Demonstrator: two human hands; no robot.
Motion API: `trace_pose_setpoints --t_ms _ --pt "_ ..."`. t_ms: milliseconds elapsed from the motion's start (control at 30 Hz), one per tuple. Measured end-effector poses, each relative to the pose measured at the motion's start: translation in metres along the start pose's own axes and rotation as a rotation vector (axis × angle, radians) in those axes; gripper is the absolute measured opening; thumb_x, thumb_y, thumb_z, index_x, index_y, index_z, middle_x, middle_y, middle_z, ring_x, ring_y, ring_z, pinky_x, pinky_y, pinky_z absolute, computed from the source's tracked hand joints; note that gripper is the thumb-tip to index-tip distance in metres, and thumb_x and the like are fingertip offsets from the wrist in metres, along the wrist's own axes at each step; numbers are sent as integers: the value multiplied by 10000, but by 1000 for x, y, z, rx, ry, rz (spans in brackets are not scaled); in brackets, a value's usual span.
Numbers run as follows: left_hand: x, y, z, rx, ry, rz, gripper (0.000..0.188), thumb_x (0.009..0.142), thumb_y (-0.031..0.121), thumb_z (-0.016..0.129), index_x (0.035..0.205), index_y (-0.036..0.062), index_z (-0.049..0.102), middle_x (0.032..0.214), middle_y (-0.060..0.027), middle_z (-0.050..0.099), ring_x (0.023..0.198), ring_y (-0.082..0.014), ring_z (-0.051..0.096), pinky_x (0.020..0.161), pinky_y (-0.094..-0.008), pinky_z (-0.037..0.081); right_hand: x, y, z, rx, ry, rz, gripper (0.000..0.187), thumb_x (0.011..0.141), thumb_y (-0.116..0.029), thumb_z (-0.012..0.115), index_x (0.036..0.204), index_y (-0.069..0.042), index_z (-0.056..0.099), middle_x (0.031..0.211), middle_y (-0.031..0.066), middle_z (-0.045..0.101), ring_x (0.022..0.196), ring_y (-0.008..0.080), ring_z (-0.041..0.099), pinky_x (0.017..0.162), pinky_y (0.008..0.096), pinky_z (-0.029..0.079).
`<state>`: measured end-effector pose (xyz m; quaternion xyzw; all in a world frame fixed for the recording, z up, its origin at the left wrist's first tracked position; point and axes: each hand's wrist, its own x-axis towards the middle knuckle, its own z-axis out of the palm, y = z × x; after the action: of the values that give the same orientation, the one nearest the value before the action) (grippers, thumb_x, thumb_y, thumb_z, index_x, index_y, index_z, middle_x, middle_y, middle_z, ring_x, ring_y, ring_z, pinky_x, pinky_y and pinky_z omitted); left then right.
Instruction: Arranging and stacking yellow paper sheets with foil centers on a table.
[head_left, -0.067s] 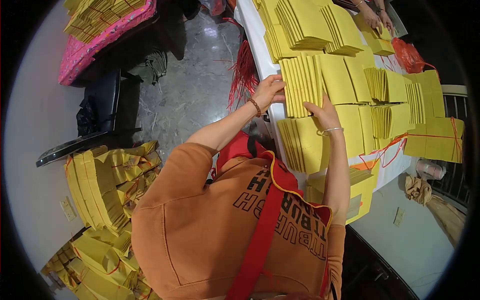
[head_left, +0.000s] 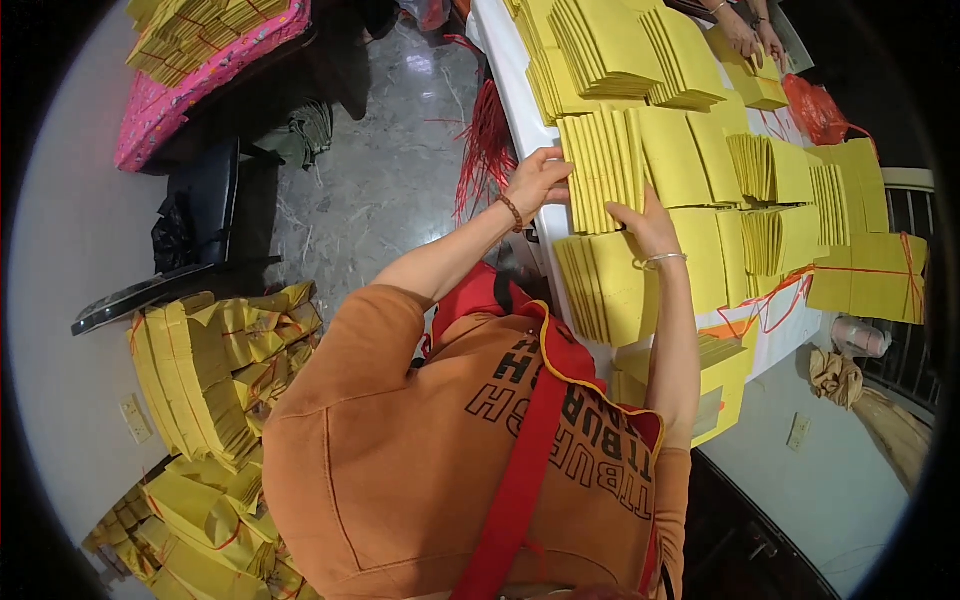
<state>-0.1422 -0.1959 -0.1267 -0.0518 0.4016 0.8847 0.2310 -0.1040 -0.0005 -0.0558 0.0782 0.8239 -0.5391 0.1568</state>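
Note:
A bundle of folded yellow paper lies fanned in narrow overlapping strips on the white-covered table, between my two hands. At its left edge my left hand grips it, fingers bent and partly hidden by the paper. My right hand closes on its lower right corner, with the thumb on top and the other fingers mostly out of sight. Just nearer to me is another fanned yellow stack, partly covered by my right forearm. Flat yellow stacks adjoin the bundle on the right.
More yellow stacks cover the table's far end. Red strings hang off its left edge. Another person's hands work at the far right beside a red plastic bag. Tied yellow bundles pile on the floor near a black chair.

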Motion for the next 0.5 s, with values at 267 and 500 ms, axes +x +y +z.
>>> trace_pose_setpoints --t_ms 267,500 --pt "7 -6 3 64 21 37 366 880 130 544 1170 -31 389 1017 -140 581 880 -207 624 718 -319 550 0 3 2 -30 50 9 585 777 -162 655 1269 30 405 1077 105 598 918 152 570 815 271 448" --pt "2 -3 11 200 95 58 377 868 158 561 1170 -12 413 991 -106 581 840 -169 603 706 -307 516 7 16 0 -186 89 4 722 717 -310 671 1303 9 393 1096 156 605 984 234 580 866 302 437"
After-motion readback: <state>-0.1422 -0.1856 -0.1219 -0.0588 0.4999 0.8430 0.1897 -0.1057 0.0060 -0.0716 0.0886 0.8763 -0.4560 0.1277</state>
